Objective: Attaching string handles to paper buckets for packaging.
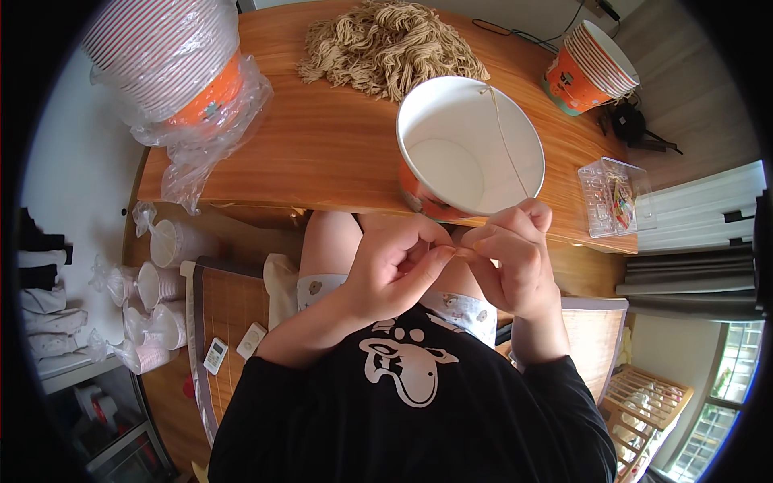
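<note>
My left grip (400,262) is narrow, thumb and forefinger pressed together on what looks like the free end of the cord (501,127), though the strand is too fine to make out fully there. My right grip (515,256) is closed on that cord too, its fingertips meeting the left's, with the line running up out of its raised fingers. If either pinch loosens, I judge the thin cord could slip away.

Just beyond my hands is the bucket (451,165), white inside and orange outside, its mouth turned toward me. The cord's other end is fastened at the far side of its rim, and the strand crosses the opening nearly straight. The bucket is at the near edge of the worktop (314,153); I cannot tell whether its base sits wholly on the wood. A hard tug might tip it into my lap, or strain the rim where the cord is fixed.

To the right lies a clear box (616,201) of small coloured bits. Farther off, the heap of cords (390,48) looks loose enough to tangle if a strand is yanked. At the far right stand nested buckets (576,80).
</note>
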The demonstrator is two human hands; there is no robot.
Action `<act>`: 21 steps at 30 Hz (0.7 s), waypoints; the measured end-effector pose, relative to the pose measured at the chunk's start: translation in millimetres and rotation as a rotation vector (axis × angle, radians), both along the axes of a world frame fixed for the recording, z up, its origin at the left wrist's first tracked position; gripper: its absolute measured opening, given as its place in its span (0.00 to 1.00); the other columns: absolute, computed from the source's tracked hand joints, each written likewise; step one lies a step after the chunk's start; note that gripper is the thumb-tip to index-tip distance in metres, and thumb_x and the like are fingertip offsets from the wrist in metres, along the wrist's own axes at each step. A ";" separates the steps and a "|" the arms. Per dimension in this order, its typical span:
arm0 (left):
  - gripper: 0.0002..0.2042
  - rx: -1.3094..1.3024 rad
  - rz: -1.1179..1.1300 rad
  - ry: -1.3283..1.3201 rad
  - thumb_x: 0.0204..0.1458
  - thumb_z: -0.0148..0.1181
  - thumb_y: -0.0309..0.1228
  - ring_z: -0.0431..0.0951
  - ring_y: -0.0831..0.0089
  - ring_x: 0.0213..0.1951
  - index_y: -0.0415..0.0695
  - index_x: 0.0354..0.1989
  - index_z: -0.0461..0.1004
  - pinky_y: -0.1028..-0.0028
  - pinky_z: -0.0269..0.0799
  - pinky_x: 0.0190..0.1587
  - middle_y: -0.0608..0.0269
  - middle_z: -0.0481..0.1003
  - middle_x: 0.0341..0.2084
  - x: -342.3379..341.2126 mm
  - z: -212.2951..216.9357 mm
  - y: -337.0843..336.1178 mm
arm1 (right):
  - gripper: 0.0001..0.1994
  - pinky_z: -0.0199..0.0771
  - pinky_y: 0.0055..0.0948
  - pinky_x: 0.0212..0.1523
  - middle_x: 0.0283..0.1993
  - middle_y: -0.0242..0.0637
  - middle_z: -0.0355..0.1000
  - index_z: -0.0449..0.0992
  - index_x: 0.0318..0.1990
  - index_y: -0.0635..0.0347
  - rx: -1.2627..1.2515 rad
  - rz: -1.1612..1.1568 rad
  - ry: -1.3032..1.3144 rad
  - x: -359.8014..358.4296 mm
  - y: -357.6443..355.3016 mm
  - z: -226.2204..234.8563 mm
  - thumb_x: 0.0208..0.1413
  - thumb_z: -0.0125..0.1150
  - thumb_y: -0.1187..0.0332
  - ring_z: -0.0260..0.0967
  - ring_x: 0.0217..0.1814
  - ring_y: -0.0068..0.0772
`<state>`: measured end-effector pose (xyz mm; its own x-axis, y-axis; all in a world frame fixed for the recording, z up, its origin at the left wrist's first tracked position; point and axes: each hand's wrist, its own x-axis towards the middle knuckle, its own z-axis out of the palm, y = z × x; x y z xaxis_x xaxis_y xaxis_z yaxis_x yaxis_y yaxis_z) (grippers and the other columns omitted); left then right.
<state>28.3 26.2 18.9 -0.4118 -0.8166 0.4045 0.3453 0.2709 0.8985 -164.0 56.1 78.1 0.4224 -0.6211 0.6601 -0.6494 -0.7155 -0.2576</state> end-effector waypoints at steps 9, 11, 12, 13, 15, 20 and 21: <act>0.05 -0.164 0.261 -0.153 0.58 0.60 0.18 0.54 0.91 0.17 0.38 0.31 0.70 0.82 0.45 0.20 0.78 0.61 0.14 -6.8 3.3 -10.8 | 0.24 0.59 0.36 0.46 0.45 0.27 0.79 0.68 0.53 0.55 0.016 -0.251 0.027 -3.8 -4.2 7.3 0.48 0.70 0.76 0.75 0.44 0.33; 0.05 -0.205 0.272 -0.175 0.57 0.61 0.17 0.53 0.91 0.17 0.38 0.32 0.71 0.82 0.45 0.20 0.78 0.61 0.14 -8.4 1.2 -11.1 | 0.24 0.60 0.33 0.45 0.42 0.26 0.80 0.68 0.53 0.55 0.034 -0.254 0.009 -0.9 -3.9 4.4 0.48 0.69 0.78 0.76 0.42 0.30; 0.05 -0.204 0.271 -0.176 0.57 0.61 0.17 0.53 0.91 0.17 0.38 0.32 0.71 0.82 0.45 0.20 0.78 0.61 0.14 -9.0 -1.0 -11.1 | 0.24 0.60 0.33 0.45 0.42 0.26 0.80 0.68 0.53 0.55 0.035 -0.255 0.007 1.0 -3.4 4.8 0.48 0.69 0.78 0.76 0.42 0.30; 0.05 -0.211 0.287 -0.178 0.57 0.61 0.17 0.54 0.91 0.17 0.38 0.32 0.72 0.82 0.45 0.20 0.78 0.61 0.14 -9.6 -3.9 -11.1 | 0.24 0.60 0.33 0.45 0.40 0.26 0.80 0.68 0.54 0.55 0.052 -0.254 0.001 3.2 -2.7 6.2 0.48 0.69 0.79 0.77 0.41 0.30; 0.04 -0.219 0.300 -0.180 0.57 0.61 0.17 0.54 0.91 0.17 0.38 0.33 0.72 0.83 0.45 0.20 0.78 0.61 0.14 -10.1 -5.2 -11.8 | 0.24 0.60 0.32 0.44 0.39 0.25 0.80 0.68 0.54 0.56 0.069 -0.255 -0.006 4.4 -2.3 7.3 0.49 0.68 0.79 0.77 0.40 0.29; 0.03 -0.220 0.291 -0.191 0.57 0.60 0.17 0.54 0.92 0.18 0.37 0.34 0.73 0.83 0.45 0.21 0.78 0.61 0.14 -11.3 -4.4 -11.3 | 0.24 0.60 0.32 0.43 0.40 0.25 0.80 0.69 0.56 0.55 0.087 -0.236 0.000 4.3 -2.8 8.5 0.51 0.68 0.78 0.77 0.40 0.29; 0.03 -0.220 0.291 -0.192 0.57 0.60 0.17 0.54 0.92 0.18 0.37 0.34 0.73 0.83 0.45 0.21 0.78 0.61 0.14 -12.0 -4.6 -11.2 | 0.24 0.60 0.32 0.43 0.40 0.25 0.80 0.69 0.56 0.55 0.087 -0.235 -0.001 4.5 -2.7 9.2 0.51 0.68 0.78 0.77 0.40 0.29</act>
<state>16.3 15.0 14.3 -0.2610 -0.8128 0.5208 0.0576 0.5254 0.8489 -159.6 53.4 87.2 0.2588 -0.7569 0.6001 -0.7954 -0.5195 -0.3122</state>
